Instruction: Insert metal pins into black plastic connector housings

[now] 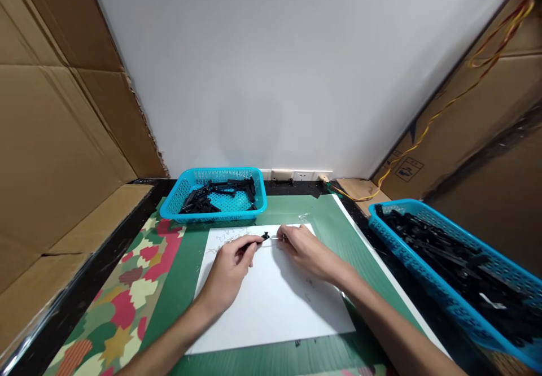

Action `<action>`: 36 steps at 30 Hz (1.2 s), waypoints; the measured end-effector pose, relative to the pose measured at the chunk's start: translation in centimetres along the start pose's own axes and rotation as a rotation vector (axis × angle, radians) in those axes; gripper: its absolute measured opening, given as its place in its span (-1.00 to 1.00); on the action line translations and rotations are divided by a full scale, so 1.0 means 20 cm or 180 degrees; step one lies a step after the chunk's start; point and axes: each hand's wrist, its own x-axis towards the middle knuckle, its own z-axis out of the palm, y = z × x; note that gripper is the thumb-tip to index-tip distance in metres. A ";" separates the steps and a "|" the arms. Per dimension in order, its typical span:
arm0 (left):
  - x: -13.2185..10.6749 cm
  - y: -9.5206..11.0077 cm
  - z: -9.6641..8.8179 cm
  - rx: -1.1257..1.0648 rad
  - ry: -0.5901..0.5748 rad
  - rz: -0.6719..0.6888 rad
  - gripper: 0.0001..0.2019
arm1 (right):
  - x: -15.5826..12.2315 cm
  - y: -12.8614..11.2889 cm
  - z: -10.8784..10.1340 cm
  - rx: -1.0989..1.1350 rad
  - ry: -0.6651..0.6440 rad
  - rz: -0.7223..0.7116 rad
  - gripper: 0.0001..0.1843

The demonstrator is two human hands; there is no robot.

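My left hand rests on a white sheet, its fingers curled round a small black plastic part whose tip pokes out to the right. My right hand lies just right of it, fingers pinched on a thin metal pin that points at the black part's tip. Both hands meet near the sheet's far edge. A few tiny metal bits lie scattered on the sheet near its far left corner.
A blue basket with several black parts stands behind the sheet. A larger blue basket full of black parts sits at the right. Green mat, patterned cloth at left, cardboard walls on both sides, yellow-red wires at right.
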 end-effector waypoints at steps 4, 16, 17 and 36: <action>-0.01 0.02 0.02 0.0150 -0.0039 0.0091 -0.63 | -0.02 0.02 -0.02 0.0269 0.0220 0.0090 -0.78; -0.02 0.02 0.03 -0.0116 0.0076 -0.0011 -0.58 | 0.01 0.07 0.00 0.0535 0.0021 -0.0172 -0.84; -0.02 0.02 0.03 -0.0114 0.0073 -0.0005 -0.58 | 0.01 0.07 0.00 0.0536 0.0049 -0.0179 -0.84; -0.06 0.04 0.02 0.0898 -0.0244 0.0468 -0.63 | 0.04 0.04 0.07 0.1989 0.0342 0.0327 -0.85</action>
